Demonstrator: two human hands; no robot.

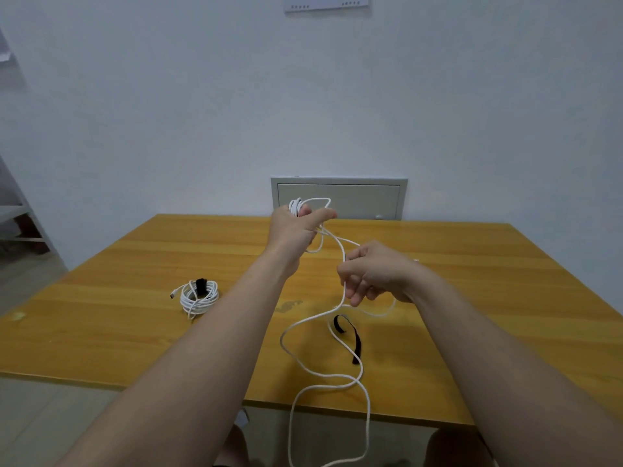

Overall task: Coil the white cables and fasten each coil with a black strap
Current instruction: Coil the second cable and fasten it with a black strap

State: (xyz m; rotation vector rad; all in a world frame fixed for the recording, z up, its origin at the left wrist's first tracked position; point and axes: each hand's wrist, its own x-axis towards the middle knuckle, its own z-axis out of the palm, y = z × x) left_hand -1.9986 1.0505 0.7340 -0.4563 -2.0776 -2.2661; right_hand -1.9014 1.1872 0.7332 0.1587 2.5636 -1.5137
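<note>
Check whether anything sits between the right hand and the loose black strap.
Only cable slack. The right hand pinches the white cable, whose loops lie on the table beside and seemingly over the black strap. Nothing else intervenes.

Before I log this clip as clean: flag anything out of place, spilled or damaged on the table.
Nothing is spilled or broken. The loose white cable trails off the near edge of the table and hangs below it, normal mid-coiling. A pale scuff marks its top near the middle. The finished coil lies strapped and tidy.
</note>
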